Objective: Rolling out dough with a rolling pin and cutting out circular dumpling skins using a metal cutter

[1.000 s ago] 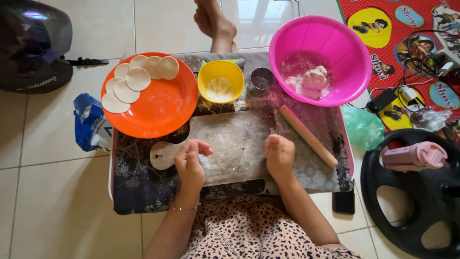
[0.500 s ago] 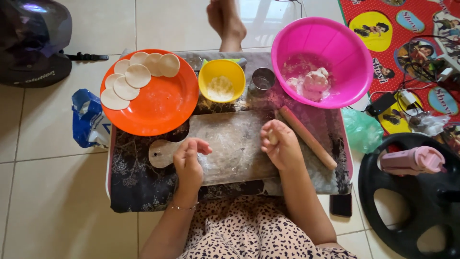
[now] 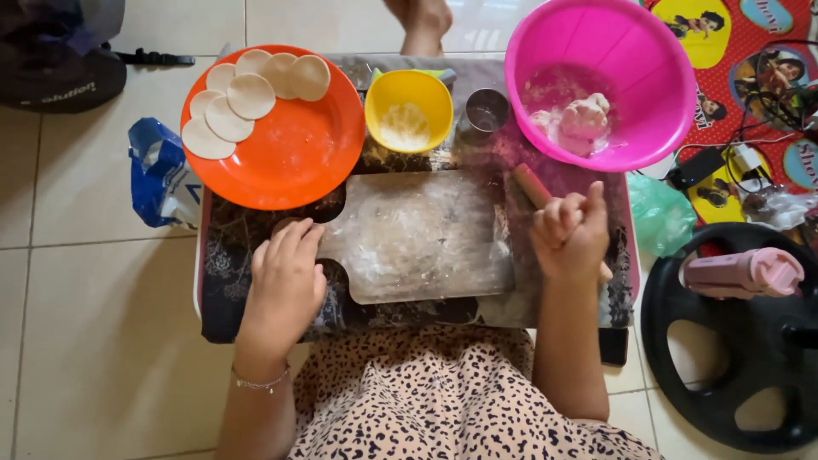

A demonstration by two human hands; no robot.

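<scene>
Wooden board (image 3: 417,234) lies flat at the middle of the low table (image 3: 256,247) — pale, dusted white with flour, its handle pointing left. Left hand (image 3: 285,285) rests open, palm down, fingers spread over the handle end. Right hand (image 3: 573,234) is closed in a fist over the rolling pin (image 3: 532,186), which lies slanted just beside the board's right edge. Behind the board: orange plate (image 3: 290,153) bearing seven flat dough rounds (image 3: 247,95), yellow bowl (image 3: 409,98) — flour inside — and pink bowl (image 3: 635,51) holding a dough lump (image 3: 584,117).
</scene>
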